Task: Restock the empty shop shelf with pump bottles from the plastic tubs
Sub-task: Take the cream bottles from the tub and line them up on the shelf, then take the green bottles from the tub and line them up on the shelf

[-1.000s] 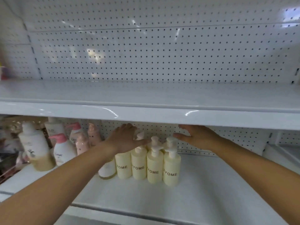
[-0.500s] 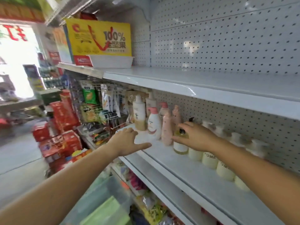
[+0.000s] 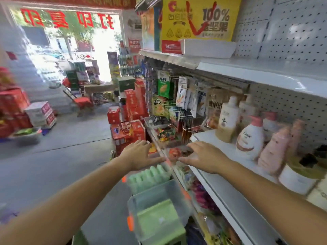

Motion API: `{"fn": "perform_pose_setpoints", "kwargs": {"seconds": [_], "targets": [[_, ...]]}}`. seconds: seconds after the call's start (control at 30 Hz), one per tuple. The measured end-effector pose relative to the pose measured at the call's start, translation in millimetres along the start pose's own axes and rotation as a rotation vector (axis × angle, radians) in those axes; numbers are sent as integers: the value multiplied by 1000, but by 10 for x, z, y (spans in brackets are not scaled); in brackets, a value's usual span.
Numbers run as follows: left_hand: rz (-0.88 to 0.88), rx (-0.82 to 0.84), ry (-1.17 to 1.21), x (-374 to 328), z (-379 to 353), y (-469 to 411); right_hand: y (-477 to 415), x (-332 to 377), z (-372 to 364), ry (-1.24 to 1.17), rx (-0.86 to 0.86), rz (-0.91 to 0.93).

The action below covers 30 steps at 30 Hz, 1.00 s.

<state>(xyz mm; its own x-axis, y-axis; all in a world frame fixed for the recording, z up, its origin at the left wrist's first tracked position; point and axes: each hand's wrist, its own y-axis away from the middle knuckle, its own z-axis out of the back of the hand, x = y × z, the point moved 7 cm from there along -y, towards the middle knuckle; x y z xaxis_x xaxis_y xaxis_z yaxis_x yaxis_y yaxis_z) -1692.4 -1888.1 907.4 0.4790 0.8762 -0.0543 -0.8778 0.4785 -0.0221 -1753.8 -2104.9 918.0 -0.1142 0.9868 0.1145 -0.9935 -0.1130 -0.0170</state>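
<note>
Both of my hands are stretched out in front of me, fingers straight and holding nothing. My left hand point(image 3: 139, 152) hovers over the aisle above a clear plastic tub point(image 3: 155, 175) that holds several pale green bottles. My right hand point(image 3: 203, 156) hovers at the front left corner of the white shelf point(image 3: 223, 190). A nearer clear tub point(image 3: 159, 209) with orange latches sits on a green stool. On the shelf stand a cream pump bottle point(image 3: 227, 119), a white pump bottle with a pink cap point(image 3: 250, 137) and pink bottles point(image 3: 276, 149).
The white upper shelf point(image 3: 265, 75) carries a yellow sign point(image 3: 198, 20) and a white tray point(image 3: 207, 48). Snack packets point(image 3: 177, 101) hang on hooks left of the bottles. Red boxes point(image 3: 127, 133) are stacked on the grey floor point(image 3: 53, 165) by the shelving.
My view has swung left from the shelf toward the aisle. Both hands have come off the bottles and now hover over the tubs and the shelf corner, holding nothing.
</note>
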Motion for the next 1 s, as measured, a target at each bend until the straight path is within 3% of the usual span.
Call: {"fn": "perform_pose_setpoints", "kwargs": {"seconds": [0.43,1.0], "targets": [[158,112,51,1348,-968,-296,-1304,758,-1053,-11,170,110],[317,284,156,1958,-2167,-1546,-2988,382,-2363,-78,354,163]]}}
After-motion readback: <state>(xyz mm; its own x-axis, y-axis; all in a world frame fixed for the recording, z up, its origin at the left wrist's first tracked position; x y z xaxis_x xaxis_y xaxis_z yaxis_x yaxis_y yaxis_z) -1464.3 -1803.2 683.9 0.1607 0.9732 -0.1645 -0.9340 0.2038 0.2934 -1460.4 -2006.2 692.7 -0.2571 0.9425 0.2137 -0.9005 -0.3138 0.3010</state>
